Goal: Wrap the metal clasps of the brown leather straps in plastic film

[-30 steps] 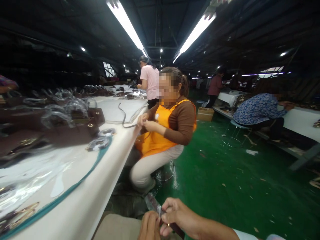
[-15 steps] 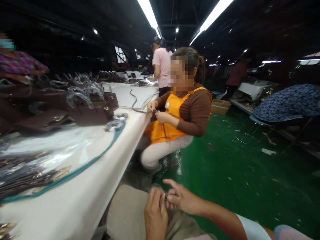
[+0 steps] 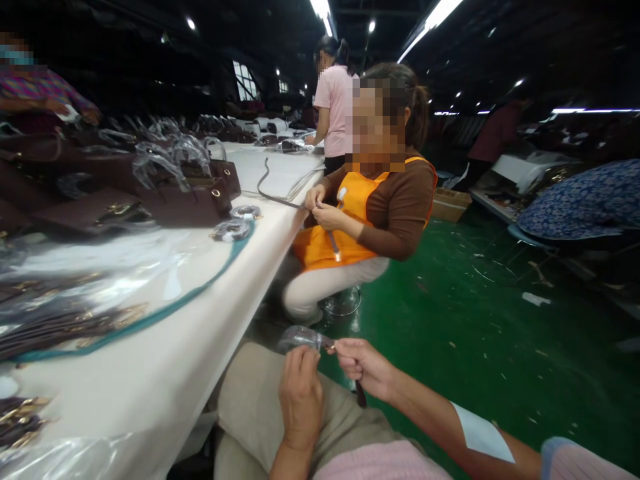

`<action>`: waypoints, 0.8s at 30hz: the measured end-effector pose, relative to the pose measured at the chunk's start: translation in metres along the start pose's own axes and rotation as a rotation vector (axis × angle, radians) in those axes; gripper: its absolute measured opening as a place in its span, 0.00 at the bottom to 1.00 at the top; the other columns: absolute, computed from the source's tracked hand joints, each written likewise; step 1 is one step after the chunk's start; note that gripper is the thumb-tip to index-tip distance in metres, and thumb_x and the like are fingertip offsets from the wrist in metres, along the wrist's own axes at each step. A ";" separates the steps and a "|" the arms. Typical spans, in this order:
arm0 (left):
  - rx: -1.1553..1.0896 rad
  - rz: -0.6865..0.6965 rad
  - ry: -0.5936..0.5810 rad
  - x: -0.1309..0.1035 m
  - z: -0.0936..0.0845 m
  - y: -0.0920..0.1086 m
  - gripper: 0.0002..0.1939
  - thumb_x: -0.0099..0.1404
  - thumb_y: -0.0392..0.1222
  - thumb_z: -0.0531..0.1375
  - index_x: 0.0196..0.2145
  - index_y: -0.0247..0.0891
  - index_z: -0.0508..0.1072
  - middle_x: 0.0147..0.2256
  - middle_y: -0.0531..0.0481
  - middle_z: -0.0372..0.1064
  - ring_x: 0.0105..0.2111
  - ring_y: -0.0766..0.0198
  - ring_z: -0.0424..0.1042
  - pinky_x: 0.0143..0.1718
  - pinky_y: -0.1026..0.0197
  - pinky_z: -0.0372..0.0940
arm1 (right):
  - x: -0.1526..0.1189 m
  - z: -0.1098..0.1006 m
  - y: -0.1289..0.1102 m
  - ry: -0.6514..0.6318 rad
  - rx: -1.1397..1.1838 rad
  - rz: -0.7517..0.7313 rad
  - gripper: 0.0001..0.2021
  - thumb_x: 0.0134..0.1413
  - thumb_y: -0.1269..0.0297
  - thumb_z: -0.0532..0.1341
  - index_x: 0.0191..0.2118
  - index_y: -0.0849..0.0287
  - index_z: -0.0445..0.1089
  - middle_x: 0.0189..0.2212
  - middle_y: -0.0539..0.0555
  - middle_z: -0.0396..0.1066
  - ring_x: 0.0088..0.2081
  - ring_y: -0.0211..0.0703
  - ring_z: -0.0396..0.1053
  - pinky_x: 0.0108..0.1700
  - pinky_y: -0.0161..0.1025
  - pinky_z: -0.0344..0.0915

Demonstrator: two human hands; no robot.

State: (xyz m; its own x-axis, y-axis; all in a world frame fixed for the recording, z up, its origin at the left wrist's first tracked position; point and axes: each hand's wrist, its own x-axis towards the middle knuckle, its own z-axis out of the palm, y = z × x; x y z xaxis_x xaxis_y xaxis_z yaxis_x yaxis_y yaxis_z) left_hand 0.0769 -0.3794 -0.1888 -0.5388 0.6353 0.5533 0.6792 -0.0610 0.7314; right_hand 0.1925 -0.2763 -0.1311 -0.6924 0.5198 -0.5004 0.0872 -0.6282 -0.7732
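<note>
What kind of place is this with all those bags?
It looks like a workshop or factory, probably for bags: many dark brown handbags crowd a long white table, and several people sit or stand at work nearby.

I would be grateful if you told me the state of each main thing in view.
Strap: held, partly wrapped
Left hand: closed on the strap's wrapped part
Right hand: closed on the strap
Front bag: upright, handles wrapped
Bundles: wrapped
Teal strip: laid in a curve
Ceiling light: lit
Blue stool: occupied
</note>
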 end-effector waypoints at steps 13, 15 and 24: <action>-0.574 -0.618 -0.121 0.000 0.005 0.006 0.11 0.65 0.47 0.58 0.29 0.38 0.71 0.29 0.52 0.67 0.32 0.62 0.66 0.36 0.62 0.61 | 0.004 0.009 0.001 0.093 -0.701 -0.360 0.21 0.54 0.48 0.62 0.27 0.64 0.72 0.18 0.47 0.61 0.22 0.33 0.55 0.26 0.32 0.47; -0.492 -0.523 -0.107 0.003 0.000 0.011 0.10 0.66 0.45 0.57 0.29 0.39 0.70 0.30 0.52 0.66 0.33 0.62 0.66 0.37 0.62 0.60 | -0.002 0.011 0.000 0.127 -0.966 -0.463 0.19 0.59 0.51 0.58 0.28 0.62 0.74 0.23 0.50 0.69 0.28 0.37 0.62 0.31 0.34 0.52; -0.627 -0.437 -0.267 0.014 -0.004 0.027 0.11 0.67 0.43 0.55 0.27 0.39 0.66 0.29 0.53 0.62 0.33 0.63 0.63 0.36 0.64 0.58 | 0.006 -0.001 -0.016 0.044 -0.971 -0.200 0.11 0.54 0.62 0.60 0.27 0.64 0.71 0.19 0.48 0.63 0.23 0.33 0.58 0.26 0.31 0.51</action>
State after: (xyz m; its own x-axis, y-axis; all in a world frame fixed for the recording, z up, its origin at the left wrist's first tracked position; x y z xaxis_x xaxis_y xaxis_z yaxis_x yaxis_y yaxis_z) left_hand 0.0857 -0.3757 -0.1596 -0.4999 0.8591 0.1096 -0.0140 -0.1346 0.9908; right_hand 0.1872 -0.2623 -0.1218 -0.7330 0.5976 -0.3250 0.5345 0.2105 -0.8185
